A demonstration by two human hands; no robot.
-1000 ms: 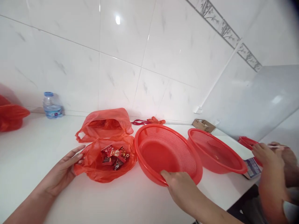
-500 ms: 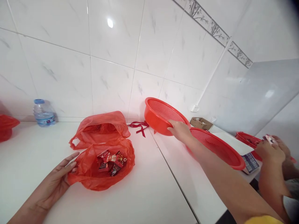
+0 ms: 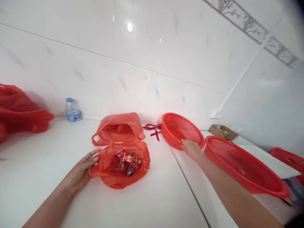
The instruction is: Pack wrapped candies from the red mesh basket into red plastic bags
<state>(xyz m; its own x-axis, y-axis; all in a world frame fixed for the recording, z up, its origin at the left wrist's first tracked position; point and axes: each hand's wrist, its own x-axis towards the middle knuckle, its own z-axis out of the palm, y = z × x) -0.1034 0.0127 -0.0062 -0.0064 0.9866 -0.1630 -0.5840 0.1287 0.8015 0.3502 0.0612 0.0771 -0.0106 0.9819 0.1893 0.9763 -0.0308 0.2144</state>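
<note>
My left hand [image 3: 82,172] grips the left edge of an open red plastic bag [image 3: 106,180], its index finger stretched along the rim. Small packets [image 3: 128,161] in red, dark and white wrappers lie inside the bag. On the right, my right hand [image 3: 191,148] is closed on the near rim of a round red plastic basket [image 3: 172,137]. The basket sits by the wall, and I see nothing in it. Right behind the first bag stands a second red plastic bag [image 3: 135,122], its mouth facing me.
A larger red basket [image 3: 237,166] stands to the right, with a cardboard box [image 3: 223,132] behind it and another red basket [image 3: 288,160] beyond. Dark red ribbons [image 3: 154,129] lie near the wall. Leftward are a water bottle [image 3: 72,112] and more red bags [image 3: 21,110].
My view has swung left. The basket in my right hand has come down from a raised tilt. A co-worker's hands have left the view; my left hand stays at the bag.
</note>
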